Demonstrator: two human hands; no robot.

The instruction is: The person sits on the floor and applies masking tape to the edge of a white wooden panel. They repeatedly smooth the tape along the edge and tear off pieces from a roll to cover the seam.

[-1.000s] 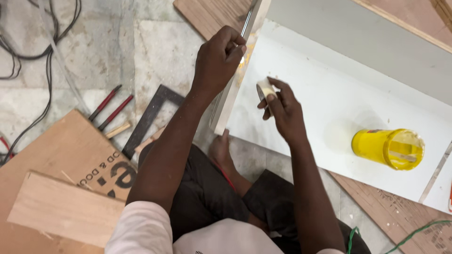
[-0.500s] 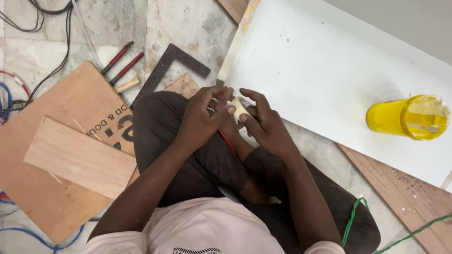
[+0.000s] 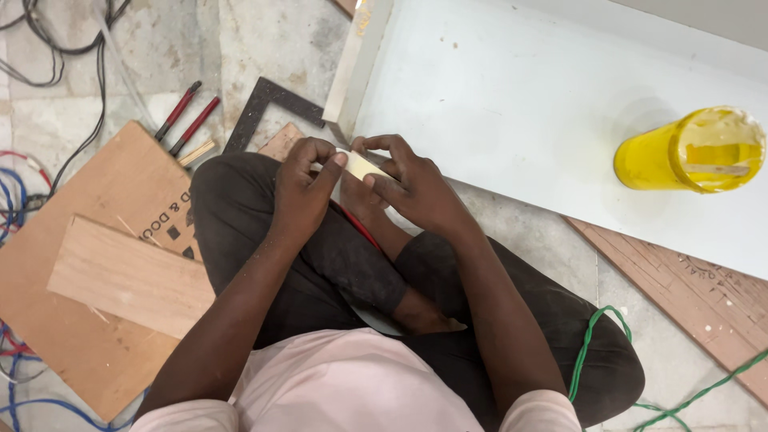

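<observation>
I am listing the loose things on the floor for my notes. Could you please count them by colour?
Red-handled tools: 2
Black square ruler: 1
Yellow container: 1
White board: 1
Cream piece in both hands: 1
Total: 6

A small cream-coloured strip (image 3: 362,166), flat and thin, is held at lap height just beside the near corner of the white board. It is tilted, its upper end toward the left. It is pinched at that end by the left hand (image 3: 302,186) and gripped along its lower end by the right hand (image 3: 408,186). Its far edges are hidden by fingers.
</observation>
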